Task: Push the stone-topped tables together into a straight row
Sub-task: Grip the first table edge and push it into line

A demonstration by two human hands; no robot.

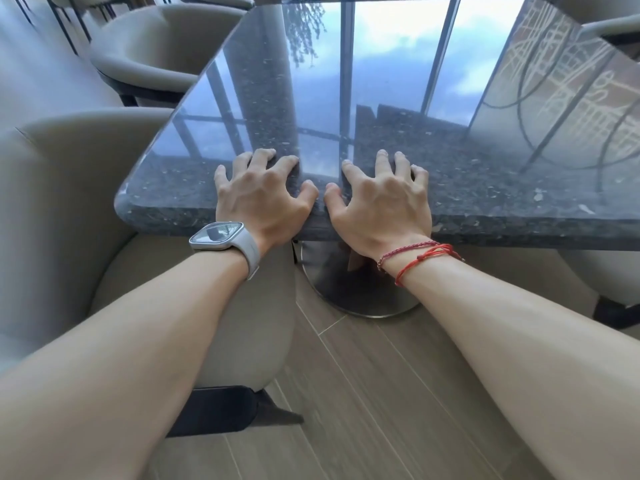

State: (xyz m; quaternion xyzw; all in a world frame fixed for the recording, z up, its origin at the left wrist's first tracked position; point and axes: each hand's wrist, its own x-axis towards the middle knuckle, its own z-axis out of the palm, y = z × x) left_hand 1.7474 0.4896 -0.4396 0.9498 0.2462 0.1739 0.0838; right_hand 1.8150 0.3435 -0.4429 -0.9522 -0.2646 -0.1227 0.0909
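A dark, polished stone-topped table [398,98] fills the middle of the head view and mirrors window frames and sky. My left hand [263,195], with a white watch on the wrist, lies on the near edge, fingers curled and fingertips pressing on the top. My right hand [381,199], with red string bracelets, presses the same edge just to its right, thumbs almost touching. Both palms hang over the rim. Under the edge stands the table's round metal pedestal base [360,292]. No second table is clearly in view.
A beige padded armchair [69,202] stands close against the table's left corner, and another [156,46] sits further back on the left. More chairs show at the right [588,271] and top right [613,26]. The floor is wood-look planks [381,393].
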